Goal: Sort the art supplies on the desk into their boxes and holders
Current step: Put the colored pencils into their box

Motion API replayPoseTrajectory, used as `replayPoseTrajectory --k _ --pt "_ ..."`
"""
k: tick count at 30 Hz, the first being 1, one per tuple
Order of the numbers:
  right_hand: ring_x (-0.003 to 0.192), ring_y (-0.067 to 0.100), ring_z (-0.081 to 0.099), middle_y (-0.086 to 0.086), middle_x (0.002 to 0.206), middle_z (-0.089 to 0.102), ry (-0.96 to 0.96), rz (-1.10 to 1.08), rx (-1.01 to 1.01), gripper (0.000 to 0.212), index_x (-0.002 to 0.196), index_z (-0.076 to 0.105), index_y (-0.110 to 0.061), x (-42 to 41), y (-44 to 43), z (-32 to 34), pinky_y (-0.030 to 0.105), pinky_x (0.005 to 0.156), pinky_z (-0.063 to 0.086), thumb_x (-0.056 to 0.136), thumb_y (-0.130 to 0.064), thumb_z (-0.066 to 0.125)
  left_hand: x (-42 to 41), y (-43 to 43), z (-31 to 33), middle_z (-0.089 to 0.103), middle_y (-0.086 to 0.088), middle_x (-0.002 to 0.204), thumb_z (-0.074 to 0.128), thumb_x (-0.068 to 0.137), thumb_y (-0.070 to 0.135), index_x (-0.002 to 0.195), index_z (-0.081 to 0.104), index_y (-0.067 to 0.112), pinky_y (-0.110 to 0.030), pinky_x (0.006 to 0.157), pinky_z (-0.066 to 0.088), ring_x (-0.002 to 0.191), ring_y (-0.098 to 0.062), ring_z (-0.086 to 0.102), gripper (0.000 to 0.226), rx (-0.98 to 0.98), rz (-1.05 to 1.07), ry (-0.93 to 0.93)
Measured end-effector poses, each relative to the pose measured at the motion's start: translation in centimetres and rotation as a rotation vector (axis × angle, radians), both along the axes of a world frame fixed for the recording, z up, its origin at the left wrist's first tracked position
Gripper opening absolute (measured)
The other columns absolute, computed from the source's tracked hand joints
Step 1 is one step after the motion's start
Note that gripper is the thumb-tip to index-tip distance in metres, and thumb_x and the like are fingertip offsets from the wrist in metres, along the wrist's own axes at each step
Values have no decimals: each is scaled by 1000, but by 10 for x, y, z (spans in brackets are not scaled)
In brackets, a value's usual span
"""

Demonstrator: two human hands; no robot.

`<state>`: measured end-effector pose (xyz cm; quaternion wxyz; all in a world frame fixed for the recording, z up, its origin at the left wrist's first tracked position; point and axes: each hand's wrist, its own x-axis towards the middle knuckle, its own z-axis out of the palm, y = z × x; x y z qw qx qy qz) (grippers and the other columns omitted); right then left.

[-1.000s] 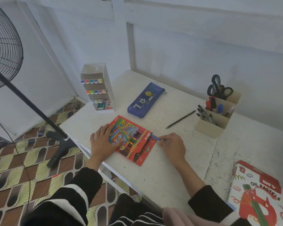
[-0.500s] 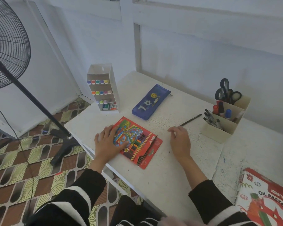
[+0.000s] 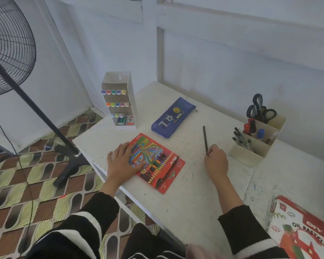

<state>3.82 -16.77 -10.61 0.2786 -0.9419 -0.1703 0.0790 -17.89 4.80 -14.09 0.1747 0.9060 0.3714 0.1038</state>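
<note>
A red box of coloured pencils (image 3: 157,162) lies flat near the desk's front edge, its pencils showing through the window. My left hand (image 3: 122,162) rests flat on the box's left part, fingers spread. A thin black pencil (image 3: 205,139) points away from me, with my right hand (image 3: 216,160) pinching its near end. A beige desk organizer (image 3: 249,154) to the right holds pens, markers and scissors (image 3: 258,109). At the back left stands a white marker holder (image 3: 128,101) with rows of coloured caps.
A blue pencil case (image 3: 173,117) lies between the marker holder and the black pencil. An oil pastels box (image 3: 299,230) sits at the lower right. A black standing fan (image 3: 9,49) is on the patterned floor left of the white desk (image 3: 195,193).
My right hand left the blue pencil at the box, reached right to the black pencil and took hold of its near end; the pencil has swung round. My left hand stayed on the box.
</note>
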Motion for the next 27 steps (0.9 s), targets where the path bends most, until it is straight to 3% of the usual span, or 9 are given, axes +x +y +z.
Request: replayPoseTrajectory --k 5,8,11,17,27 --pt "90 25 60 13 100 65 89 8 91 24 111 60 -3 -7 -18 5 32 77 49 87 -3 58 0 -1 0 29 6 149 37 68 80 144 31 33 -50 115 9 140 -18 23 90 4 -1 -11" --pt "78 14 55 5 89 60 177 25 197 27 114 64 -4 -11 -31 11 22 71 44 88 -2 57 0 -1 0 31 6 148 28 63 84 143 33 32 -51 114 11 139 -18 24 95 18 0 -18" --pt "73 3 52 1 90 60 228 78 242 24 107 69 -8 -12 -46 17 7 60 37 90 0 55 1 0 0 31 6 148 29 64 83 143 33 32 -52 114 11 139 -19 24 95 17 0 -21" --pt "86 15 52 5 100 60 242 79 190 29 94 74 -11 -8 -74 21 23 78 39 90 6 51 -1 1 -2 31 6 148 28 65 83 143 32 33 -52 114 12 139 -19 25 93 28 -6 -18" --pt "89 14 52 11 106 63 208 125 150 26 95 74 -10 -14 -71 17 20 83 38 89 6 54 0 0 -1 31 4 149 41 72 74 144 32 32 -52 115 11 139 -20 25 84 19 -2 -7"
